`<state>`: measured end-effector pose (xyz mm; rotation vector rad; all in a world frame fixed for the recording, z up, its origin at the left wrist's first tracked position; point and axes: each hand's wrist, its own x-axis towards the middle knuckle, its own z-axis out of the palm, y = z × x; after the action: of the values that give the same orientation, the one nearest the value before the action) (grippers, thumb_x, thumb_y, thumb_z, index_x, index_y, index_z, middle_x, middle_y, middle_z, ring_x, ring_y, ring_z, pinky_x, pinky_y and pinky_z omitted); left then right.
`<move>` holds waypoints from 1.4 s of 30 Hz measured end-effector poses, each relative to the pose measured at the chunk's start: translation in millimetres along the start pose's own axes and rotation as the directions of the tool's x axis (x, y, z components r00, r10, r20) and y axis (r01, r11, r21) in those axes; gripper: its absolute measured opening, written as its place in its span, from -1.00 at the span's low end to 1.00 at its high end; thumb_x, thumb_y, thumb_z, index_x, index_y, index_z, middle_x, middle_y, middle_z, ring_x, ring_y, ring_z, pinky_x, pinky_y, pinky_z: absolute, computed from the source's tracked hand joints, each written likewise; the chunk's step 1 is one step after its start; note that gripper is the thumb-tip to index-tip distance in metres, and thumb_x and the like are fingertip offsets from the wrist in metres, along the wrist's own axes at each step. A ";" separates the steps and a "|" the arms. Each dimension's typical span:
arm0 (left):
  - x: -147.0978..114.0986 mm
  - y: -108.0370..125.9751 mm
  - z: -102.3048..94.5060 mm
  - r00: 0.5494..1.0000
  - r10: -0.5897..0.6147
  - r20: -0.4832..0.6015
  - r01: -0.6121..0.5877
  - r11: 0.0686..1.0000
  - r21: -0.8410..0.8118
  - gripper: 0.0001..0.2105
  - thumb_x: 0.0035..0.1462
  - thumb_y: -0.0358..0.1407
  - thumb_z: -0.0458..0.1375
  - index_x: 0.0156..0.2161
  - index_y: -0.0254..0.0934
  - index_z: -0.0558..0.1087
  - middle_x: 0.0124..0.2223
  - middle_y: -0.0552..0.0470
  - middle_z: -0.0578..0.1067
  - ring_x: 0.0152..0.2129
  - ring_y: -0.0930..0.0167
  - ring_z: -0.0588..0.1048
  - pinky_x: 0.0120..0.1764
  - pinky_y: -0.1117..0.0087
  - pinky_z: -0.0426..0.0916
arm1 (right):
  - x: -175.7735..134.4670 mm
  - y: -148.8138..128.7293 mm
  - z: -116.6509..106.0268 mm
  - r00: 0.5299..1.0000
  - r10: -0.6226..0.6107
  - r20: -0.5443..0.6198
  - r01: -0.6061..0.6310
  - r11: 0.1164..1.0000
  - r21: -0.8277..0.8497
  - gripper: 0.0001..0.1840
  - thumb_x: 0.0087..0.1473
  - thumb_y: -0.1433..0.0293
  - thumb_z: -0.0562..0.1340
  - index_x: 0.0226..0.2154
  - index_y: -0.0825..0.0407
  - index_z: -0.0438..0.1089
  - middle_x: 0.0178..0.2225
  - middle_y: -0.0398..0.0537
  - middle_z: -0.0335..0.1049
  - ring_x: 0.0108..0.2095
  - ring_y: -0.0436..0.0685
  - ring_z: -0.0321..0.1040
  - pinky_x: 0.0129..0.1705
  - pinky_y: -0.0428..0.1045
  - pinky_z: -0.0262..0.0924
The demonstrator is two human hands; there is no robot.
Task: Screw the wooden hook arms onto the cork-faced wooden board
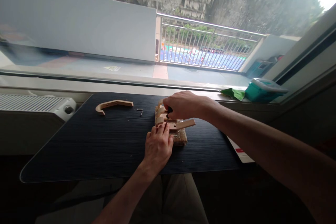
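A small wooden assembly [178,134] of curved hook pieces on a board lies on the dark ribbed mat [105,147]. My left hand [158,146] rests on its near left side, fingertips pressing one hook piece. My right hand [183,105] reaches over the assembly's far end and grips a small black-handled tool [169,111] pointed down at the wood. One flat wooden arm [186,124] sticks out to the right from under that hand.
A loose curved wooden hook [112,105] lies on the mat's far left, with small dark screws [140,111] beside it. A teal box [264,90] and green cloth [234,93] sit on the sill. A white radiator [36,105] stands left, and a white paper [240,152] lies under the mat's right edge.
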<state>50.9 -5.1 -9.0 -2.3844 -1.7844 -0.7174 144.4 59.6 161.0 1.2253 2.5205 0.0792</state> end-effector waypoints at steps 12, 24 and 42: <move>-2.6 -2.0 -0.2 1.000 0.007 0.015 -0.007 1.000 -0.011 -0.61 0.18 -0.25 -0.08 0.08 -0.33 0.29 0.10 -0.07 0.34 -0.11 0.25 0.30 -0.14 0.21 0.26 | 9.3 -9.9 7.6 0.998 -0.022 -0.056 0.021 1.000 -0.018 -0.75 -0.03 0.43 0.13 -0.28 0.11 0.44 -0.29 0.11 0.47 -0.29 0.15 0.38 -0.37 -0.05 0.14; -2.0 -1.1 0.2 1.000 -0.009 0.030 0.009 1.000 -0.008 -0.61 0.18 -0.25 -0.06 0.09 -0.30 0.28 0.11 -0.04 0.33 -0.12 0.26 0.30 -0.16 0.21 0.27 | -2.0 3.7 -2.1 0.998 -0.028 -0.058 0.025 0.999 -0.043 -0.76 -0.07 0.44 0.16 -0.27 0.04 0.43 -0.24 0.02 0.46 -0.26 0.12 0.36 -0.38 -0.07 0.10; -2.2 -1.7 1.3 1.000 0.006 0.017 -0.006 1.000 -0.001 -0.61 0.19 -0.25 -0.07 0.09 -0.31 0.28 0.10 -0.04 0.33 -0.12 0.25 0.30 -0.16 0.21 0.26 | -6.4 4.4 2.1 0.999 -0.042 0.017 0.042 0.999 -0.006 -0.76 -0.02 0.40 0.13 -0.28 0.00 0.45 -0.31 -0.03 0.47 -0.33 0.10 0.36 -0.43 -0.07 0.07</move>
<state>49.3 -6.1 -11.5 -2.4026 -1.7836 -0.6992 152.0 57.2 161.6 1.1653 2.5284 0.0667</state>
